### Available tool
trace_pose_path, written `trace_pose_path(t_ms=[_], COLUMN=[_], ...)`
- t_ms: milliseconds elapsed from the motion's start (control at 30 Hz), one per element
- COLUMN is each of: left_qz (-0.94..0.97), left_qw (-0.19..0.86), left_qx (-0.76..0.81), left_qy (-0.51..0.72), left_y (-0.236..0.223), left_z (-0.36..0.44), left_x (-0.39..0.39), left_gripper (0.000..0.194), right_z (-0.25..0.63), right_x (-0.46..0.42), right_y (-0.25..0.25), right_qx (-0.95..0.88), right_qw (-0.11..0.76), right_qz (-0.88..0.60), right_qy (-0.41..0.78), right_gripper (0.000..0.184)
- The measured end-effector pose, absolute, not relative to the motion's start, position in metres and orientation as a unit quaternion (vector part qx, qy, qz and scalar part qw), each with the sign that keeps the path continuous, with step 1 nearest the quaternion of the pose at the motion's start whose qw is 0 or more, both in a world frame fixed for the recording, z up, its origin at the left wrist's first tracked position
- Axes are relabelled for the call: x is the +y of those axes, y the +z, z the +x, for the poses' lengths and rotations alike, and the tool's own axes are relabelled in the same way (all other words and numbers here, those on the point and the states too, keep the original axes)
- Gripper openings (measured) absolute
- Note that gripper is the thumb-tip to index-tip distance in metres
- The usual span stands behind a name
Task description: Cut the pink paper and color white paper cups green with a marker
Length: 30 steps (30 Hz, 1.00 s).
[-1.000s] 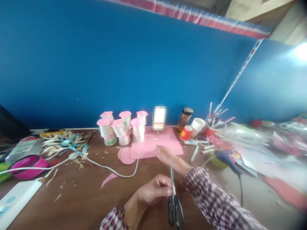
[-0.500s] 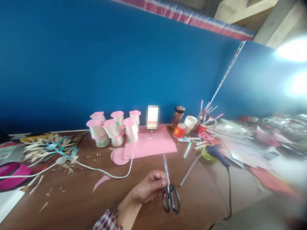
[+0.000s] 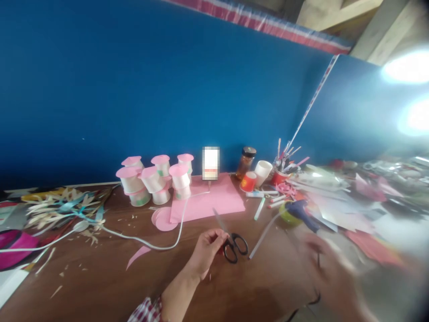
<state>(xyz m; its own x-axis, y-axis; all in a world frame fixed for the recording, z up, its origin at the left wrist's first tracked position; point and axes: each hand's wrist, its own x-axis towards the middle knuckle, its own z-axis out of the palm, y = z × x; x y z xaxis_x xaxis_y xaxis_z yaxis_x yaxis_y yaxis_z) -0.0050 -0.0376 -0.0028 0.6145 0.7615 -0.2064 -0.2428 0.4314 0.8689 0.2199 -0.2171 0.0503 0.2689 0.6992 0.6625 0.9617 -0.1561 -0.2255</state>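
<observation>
Pink-topped white cups (image 3: 130,182) stacked at left of brown surface (image 3: 110,277), then pink sheet (image 3: 214,197). Left hand (image 3: 208,250) pinches scissors (image 3: 231,237) near the pivot, blades toward sheet, black handles out right. Farther right, glue gun (image 3: 301,211) lying, then right hand (image 3: 330,264), motion-blurred, can't tell if gripping anything.

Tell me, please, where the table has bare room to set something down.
Bare tabletop shows nearer than the scissors, between the left hand and blurred right hand, and between the pink paper scrap and left forearm. Crowded: the back, with pink-topped cups, and the right, with papers.
</observation>
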Motion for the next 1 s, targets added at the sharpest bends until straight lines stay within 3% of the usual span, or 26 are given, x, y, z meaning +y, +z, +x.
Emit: trace_pose_path(t_ms=[67,167,400,733,900,1000], left_qz=[0.434,0.423,0.388,0.469,0.535,0.595], left_qw=[0.762,0.729,0.67,0.631,0.608,0.533], left_qx=[0.332,0.353,0.403,0.433,0.42,0.42], left_qy=[0.346,0.407,0.488,0.44,0.409,0.43], left_y=[-0.006,-0.012,-0.018,-0.015,-0.017,-0.014], left_z=[-0.003,-0.005,-0.009,-0.007,-0.004,-0.006], left_x=[-0.035,-0.029,-0.016,-0.02,-0.026,-0.031], left_gripper=[0.028,0.03,0.034,0.045,0.038,0.032], right_z=[0.181,0.128,0.108,0.165,0.165,0.153], right_x=[-0.161,-0.106,-0.064,-0.02,-0.026,-0.027], right_y=[0.052,0.043,0.03,0.021,0.033,0.039], right_qx=[-0.691,-0.707,-0.682,-0.57,-0.625,-0.69], right_qw=[0.234,0.166,0.217,0.086,0.091,0.109], right_qz=[-0.677,-0.687,-0.695,-0.817,-0.775,-0.715], right_qy=[-0.097,-0.024,0.068,-0.002,-0.016,0.023], right_gripper=[0.03,0.043,0.031,0.019,0.018,0.022])
